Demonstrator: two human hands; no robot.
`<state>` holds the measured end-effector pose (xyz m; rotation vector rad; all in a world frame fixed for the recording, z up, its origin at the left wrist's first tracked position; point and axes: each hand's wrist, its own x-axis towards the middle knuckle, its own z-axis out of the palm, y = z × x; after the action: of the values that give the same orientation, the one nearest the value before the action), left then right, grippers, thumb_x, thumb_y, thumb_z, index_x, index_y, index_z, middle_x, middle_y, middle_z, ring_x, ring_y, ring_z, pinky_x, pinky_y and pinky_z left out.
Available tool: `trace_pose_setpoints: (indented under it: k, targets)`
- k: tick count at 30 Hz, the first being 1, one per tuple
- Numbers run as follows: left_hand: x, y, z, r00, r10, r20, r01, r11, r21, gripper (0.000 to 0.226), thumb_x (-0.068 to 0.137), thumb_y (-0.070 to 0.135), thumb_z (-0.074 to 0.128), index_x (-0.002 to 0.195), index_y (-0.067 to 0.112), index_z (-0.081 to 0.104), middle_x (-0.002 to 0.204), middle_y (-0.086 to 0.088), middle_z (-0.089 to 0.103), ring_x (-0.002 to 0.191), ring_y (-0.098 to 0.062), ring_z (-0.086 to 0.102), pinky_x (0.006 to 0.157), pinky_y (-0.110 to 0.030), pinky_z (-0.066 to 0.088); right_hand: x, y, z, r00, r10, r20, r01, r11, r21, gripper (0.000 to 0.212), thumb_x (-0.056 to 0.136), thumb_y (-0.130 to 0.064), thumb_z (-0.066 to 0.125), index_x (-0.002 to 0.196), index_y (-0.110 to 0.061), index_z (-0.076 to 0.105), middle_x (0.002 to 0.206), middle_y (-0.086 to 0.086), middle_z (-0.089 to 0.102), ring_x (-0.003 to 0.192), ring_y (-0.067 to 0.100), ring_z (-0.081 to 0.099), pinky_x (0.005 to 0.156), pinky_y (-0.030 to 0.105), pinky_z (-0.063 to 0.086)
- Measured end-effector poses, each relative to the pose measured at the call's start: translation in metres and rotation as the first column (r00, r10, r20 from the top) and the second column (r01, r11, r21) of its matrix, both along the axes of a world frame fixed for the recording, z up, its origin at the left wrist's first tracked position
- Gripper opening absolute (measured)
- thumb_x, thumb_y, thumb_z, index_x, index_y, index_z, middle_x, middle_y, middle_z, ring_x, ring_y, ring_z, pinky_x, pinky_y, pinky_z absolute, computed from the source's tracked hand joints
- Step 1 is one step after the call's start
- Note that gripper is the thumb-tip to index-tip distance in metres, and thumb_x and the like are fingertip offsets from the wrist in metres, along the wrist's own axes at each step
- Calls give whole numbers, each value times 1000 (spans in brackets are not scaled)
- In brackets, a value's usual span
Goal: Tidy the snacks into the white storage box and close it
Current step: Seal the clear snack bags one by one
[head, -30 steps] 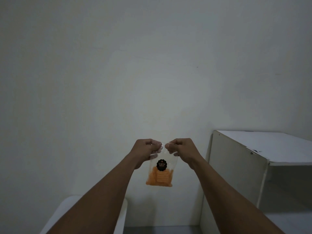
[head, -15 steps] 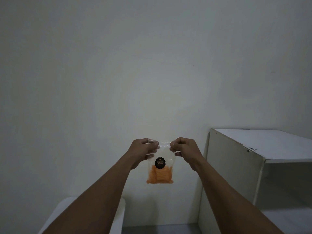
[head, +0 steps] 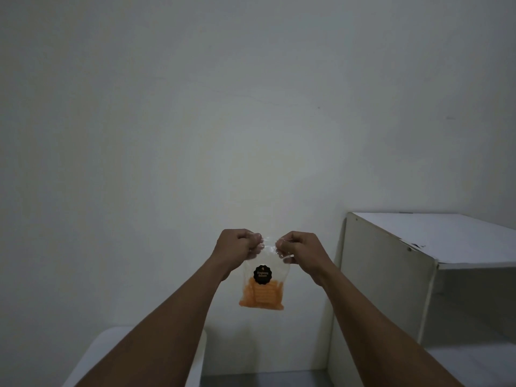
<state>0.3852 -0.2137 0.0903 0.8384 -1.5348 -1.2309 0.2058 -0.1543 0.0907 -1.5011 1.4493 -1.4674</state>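
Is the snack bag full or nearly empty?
Partly full: orange snacks fill only the bottom of the clear bag; its top is empty.

Snack bag [head: 262,286] left of shelf [head: 391,275], seemingly.

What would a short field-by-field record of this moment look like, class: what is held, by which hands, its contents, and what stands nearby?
held item: clear snack bag, hanging in the air before a plain wall
left hand: pinches the bag's top left corner
right hand: pinches the bag's top right corner
contents: orange snacks in the lower half
label: round black sticker, text too small to read
right side: white cabinet
lower left: white rounded object, partly hidden by the forearm
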Motion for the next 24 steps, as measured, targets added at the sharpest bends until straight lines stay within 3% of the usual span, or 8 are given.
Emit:
trace_pose_setpoints:
  k: [4,9,12,17,24]
  targets:
    - [-2,-3,-1,998,53,37,-50,996,-79,16,89,16,69,86,1,75,83,-15,75,72,-19,67,77,-33,60,5,1,-1,998,50,24,-51,999,17,14,89,-16,69,92,-3,72,82,8,74,74,14,69,68,29,56]
    - [-7,3,-4,999,-51,12,51,999,3,21,90,20,69,97,0,72,94,-14,75,79,-16,70,75,-29,60,0,-3,3,997,-6,-81,2,999,-43,15,89,-11,68,86,3,71,77,15,72,66,18,65,66,28,56]
    - [-7,0,-5,1000,-25,9,25,1000,-1,16,89,13,69,97,-1,72,95,-16,75,80,-17,70,76,-29,59,-1,-3,0,996,-28,-89,22,997,-75,14,89,-10,70,89,3,72,78,16,73,65,17,66,63,24,57]
    - [-2,-10,-5,997,42,71,-39,998,-46,11,87,10,71,88,-1,74,87,-19,74,69,-16,69,70,-26,59,-4,-2,-12,997,61,43,-60,998,-10,14,91,-3,66,101,6,71,86,18,74,73,19,71,72,31,61]
    - [-2,-9,-9,998,28,54,-28,1000,-7,14,87,15,72,90,1,74,87,-13,75,74,-15,69,78,-32,60,-4,-4,-10,999,36,3,-36,999,-8,9,90,-2,67,92,5,72,84,23,73,70,23,71,76,38,62]
